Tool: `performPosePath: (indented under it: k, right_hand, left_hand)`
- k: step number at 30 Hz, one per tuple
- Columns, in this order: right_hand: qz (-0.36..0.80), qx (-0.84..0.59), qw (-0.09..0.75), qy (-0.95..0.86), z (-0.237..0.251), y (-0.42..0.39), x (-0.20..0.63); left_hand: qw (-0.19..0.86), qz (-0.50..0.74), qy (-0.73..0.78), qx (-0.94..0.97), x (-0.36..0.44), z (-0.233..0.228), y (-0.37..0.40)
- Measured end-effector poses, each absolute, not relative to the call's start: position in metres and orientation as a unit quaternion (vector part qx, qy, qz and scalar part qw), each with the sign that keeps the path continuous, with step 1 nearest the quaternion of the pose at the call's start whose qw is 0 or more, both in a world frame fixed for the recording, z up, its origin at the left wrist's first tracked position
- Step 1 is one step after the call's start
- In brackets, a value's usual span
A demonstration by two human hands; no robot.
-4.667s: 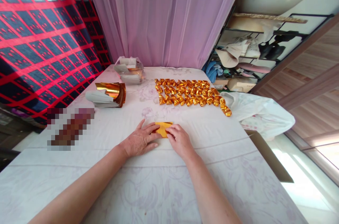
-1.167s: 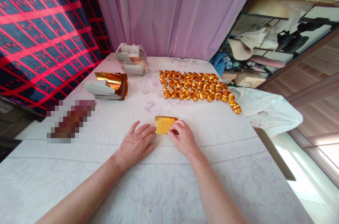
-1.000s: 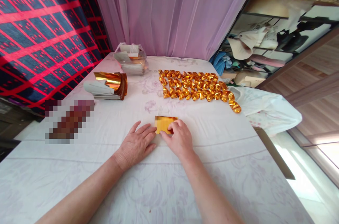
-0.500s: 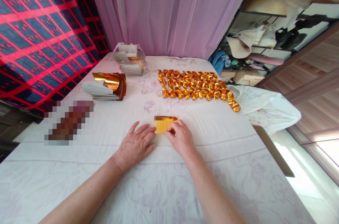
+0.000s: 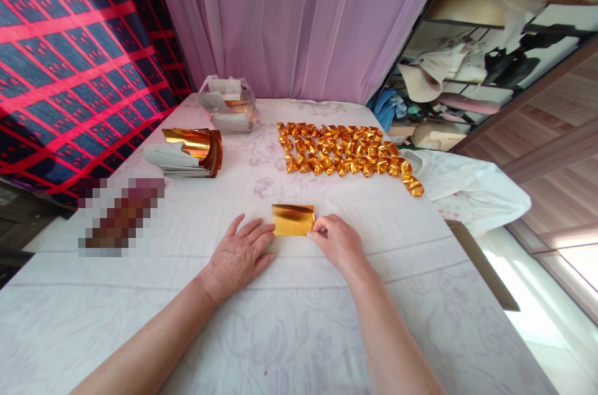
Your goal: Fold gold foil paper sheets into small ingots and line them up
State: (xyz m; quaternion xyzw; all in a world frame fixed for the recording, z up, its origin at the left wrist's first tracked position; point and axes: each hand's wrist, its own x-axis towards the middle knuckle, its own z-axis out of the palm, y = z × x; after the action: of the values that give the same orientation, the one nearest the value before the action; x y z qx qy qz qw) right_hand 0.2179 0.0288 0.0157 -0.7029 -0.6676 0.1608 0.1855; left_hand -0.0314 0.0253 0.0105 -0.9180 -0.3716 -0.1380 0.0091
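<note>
A sheet of gold foil paper [image 5: 293, 220] lies flat on the cloth-covered table [image 5: 280, 333] in front of me. My left hand [image 5: 243, 252] rests palm down with its fingers spread, and its fingertips touch the paper's left edge. At the right edge, my right hand [image 5: 337, 239] pinches the near right corner between thumb and fingers. Beyond the paper, folded gold foil pieces [image 5: 346, 149] stand in several rows. A fanned stack of foil sheets [image 5: 187, 152] is at the left, with white backs and gold faces.
A clear plastic bag [image 5: 228, 105] with more sheets sits at the far left. A blurred-out reddish item [image 5: 124, 214] is near the left edge. To the right are a white plastic bag [image 5: 481, 186] and a shelf with shoes [image 5: 509, 65]. A purple curtain [image 5: 299, 21] hangs behind the table.
My right hand has slid rightward from over the paper to its right edge, and the whole gold face now shows. The left hand has stayed in place.
</note>
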Motion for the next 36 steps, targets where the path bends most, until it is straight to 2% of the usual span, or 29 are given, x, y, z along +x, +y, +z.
performPosePath:
  k: [9,16,24,29,36]
  right_hand:
    - [0.225,-0.677,0.189,-0.675,0.019,0.031,0.228]
    - [0.267,-0.638,0.248,-0.678,0.010,0.030,0.240]
    - [0.144,-0.580,0.398,-0.696,0.001,0.025,0.218]
    - [0.084,-0.527,0.336,-0.776,-0.001,0.021,0.191]
    - [0.070,-0.518,0.250,-0.815,0.001,0.018,0.181]
  left_hand:
    - [0.019,-0.140,-0.361,-0.922,-0.032,0.006,0.027]
    - [0.014,-0.137,-0.365,-0.921,-0.031,0.007,0.027]
    - [0.012,-0.142,-0.366,-0.920,-0.031,0.004,0.028]
    - [0.015,-0.143,-0.364,-0.920,-0.031,0.004,0.028]
    - [0.019,-0.146,-0.366,-0.919,-0.029,0.006,0.028]
